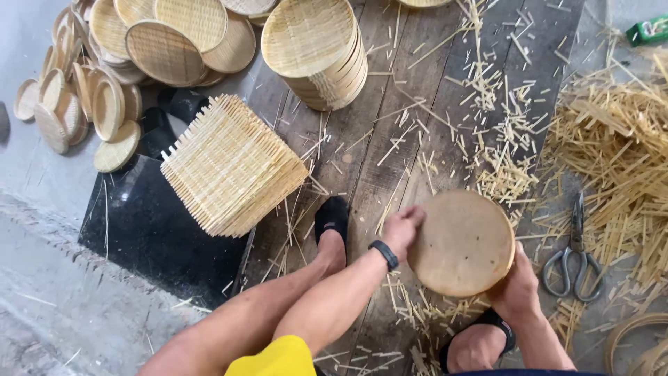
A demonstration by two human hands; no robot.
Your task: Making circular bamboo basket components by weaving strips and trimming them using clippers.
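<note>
Both hands clamp a round wooden disc (462, 242) above the plank floor (390, 160): left hand (402, 228) on its left edge, right hand (516, 284) at its lower right, scissors (574, 252) lying just beside.

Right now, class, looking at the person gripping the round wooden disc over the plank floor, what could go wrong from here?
1. The round tan wooden disc is held only at its edges by the left hand and right hand; it might slip onto the sandalled foot below.
2. Loose bamboo splinters litter the planks and could prick skin.
3. The metal shears lie close by, a possible cut hazard.
</note>
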